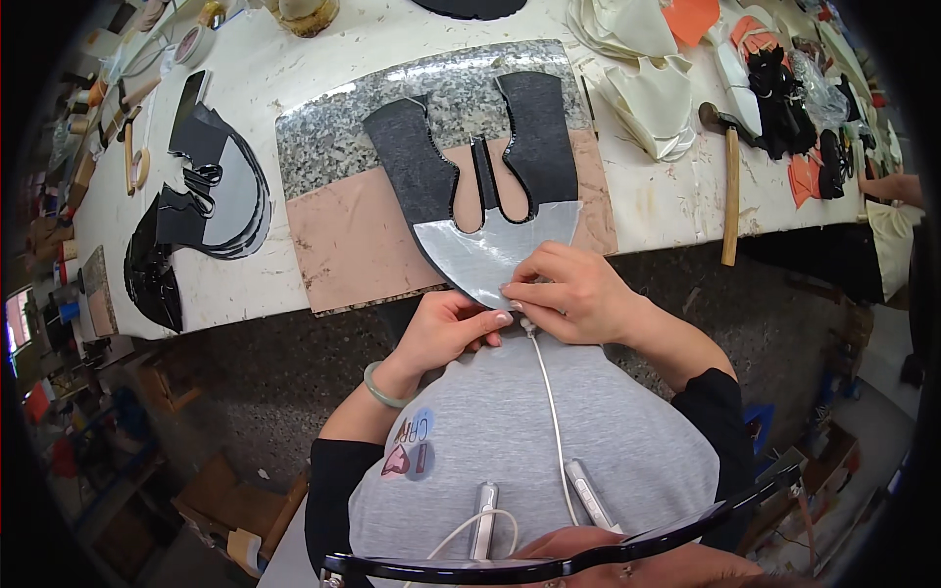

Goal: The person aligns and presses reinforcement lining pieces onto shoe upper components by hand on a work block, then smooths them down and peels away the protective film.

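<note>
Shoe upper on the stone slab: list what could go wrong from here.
1. Both hands, left hand and right hand, pinch only the silver toe edge of the shoe upper; it may shift off line or crease.
2. The hammer handle overhangs the workbench edge and could get knocked off.

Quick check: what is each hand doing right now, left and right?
Left hand: fingers pinched on the near edge of the silver shoe-upper piece.
Right hand: closed, pinching the same edge.

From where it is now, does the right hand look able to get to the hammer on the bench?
Probably yes: the hammer lies just right of the right hand, with bare bench between them.
</note>
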`<state>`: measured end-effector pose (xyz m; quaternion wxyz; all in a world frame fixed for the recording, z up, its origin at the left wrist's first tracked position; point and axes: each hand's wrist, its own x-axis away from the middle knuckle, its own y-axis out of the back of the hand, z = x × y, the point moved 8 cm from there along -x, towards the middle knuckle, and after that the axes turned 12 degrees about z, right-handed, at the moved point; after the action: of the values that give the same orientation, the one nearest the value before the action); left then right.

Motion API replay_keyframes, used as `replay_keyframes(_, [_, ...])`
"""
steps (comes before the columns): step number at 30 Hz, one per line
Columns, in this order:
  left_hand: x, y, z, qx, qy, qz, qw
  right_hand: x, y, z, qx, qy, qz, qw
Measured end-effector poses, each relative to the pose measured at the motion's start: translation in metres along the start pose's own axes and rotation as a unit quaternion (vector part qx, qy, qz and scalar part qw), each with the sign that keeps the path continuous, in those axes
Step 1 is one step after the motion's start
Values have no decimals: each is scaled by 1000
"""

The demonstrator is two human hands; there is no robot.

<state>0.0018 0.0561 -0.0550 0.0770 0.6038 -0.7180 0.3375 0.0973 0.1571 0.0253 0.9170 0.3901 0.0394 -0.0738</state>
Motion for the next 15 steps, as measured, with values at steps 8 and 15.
replay_keyframes(8, [-4,-3,4,-17,25,44,999,-1,-8,8,93,-24,16,995])
replay_keyframes(15, [-3,-4,1,-65,9,31,997,-6,-17,14,136,-25,55,989])
